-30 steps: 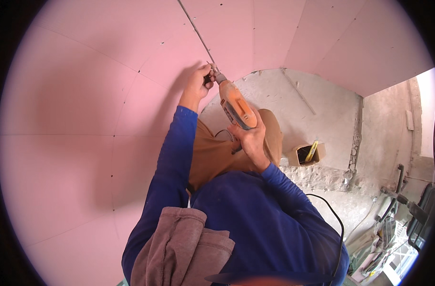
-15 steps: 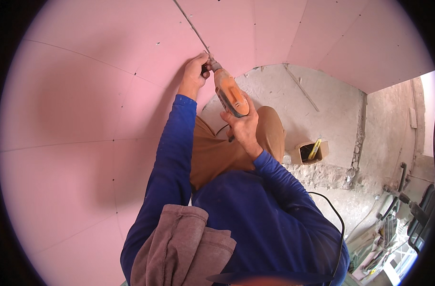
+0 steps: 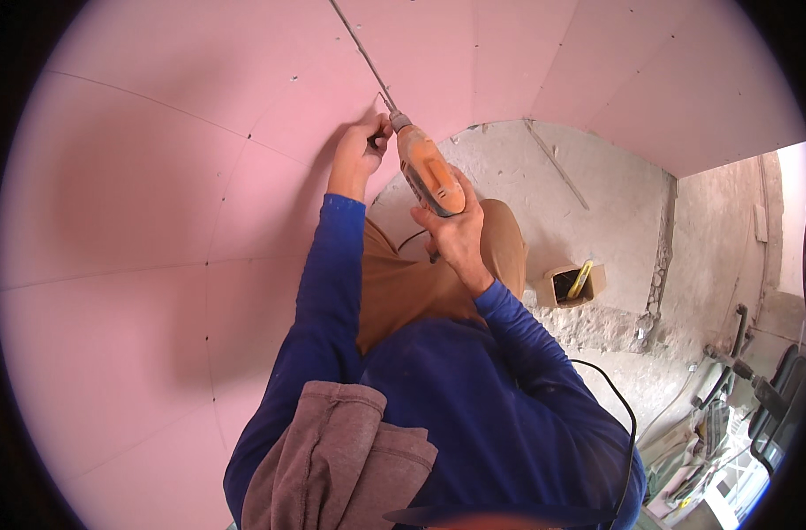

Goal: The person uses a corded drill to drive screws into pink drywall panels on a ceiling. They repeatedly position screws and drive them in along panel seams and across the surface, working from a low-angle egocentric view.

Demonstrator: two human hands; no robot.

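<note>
The drill (image 3: 431,177) is there in front of the person, orange and dark, its nose pointing away along the pink board (image 3: 138,194), where a dark seam (image 3: 361,46) runs on from the nose; from where I stand I can't tell whether the tip touches the board. The right hand (image 3: 458,231) has its grip wrapped around the drill's back end and handle. The left hand (image 3: 361,148) is just left of the drill's nose, fingers curled in narrowly; something dark shows among them, but I can't make out whether that grip holds a thing or only shadow. A short bit of black cable (image 3: 410,239) curves under the drill's rear, against brown trousers (image 3: 416,287), with one bent knee just to the right of the drill. Nearer the person than the drill comes a blue top (image 3: 438,380), and a mauve cloth (image 3: 332,442) lies over its left side. A black cord (image 3: 610,384) loops beside the right sleeve, behind and to the right of the drill. Also on the drill's right is the grey floor (image 3: 482,163), with a thin strip (image 3: 557,168) lying across it and, closer in, a small open box (image 3: 597,283) with a yellow knife (image 3: 581,276) leaning up in it. Farthest from the drill, at the lower right, I see a dark frame (image 3: 774,380) next to a jumbled heap (image 3: 703,459) of pale pieces.
</note>
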